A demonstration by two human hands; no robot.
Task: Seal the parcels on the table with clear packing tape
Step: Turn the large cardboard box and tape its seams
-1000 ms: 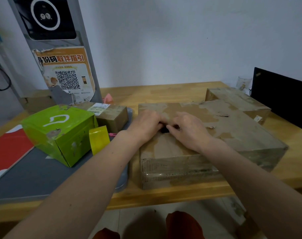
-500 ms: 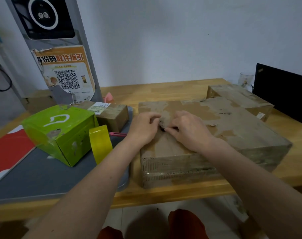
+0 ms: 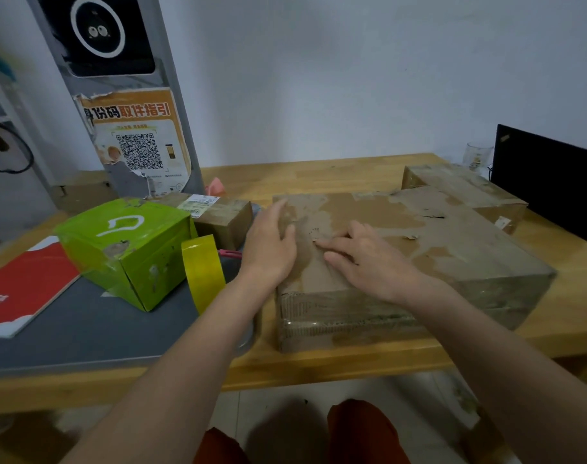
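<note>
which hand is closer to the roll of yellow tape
Left. The left hand rests on the big box's left edge, just right of the yellow tape roll; the right hand lies farther right.

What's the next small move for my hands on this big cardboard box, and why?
Probably reach the left hand over to the tape roll standing just left of the big cardboard box. Both hands lie flat on the box top, the right hand holding nothing either, so no tape is in hand yet.
</note>
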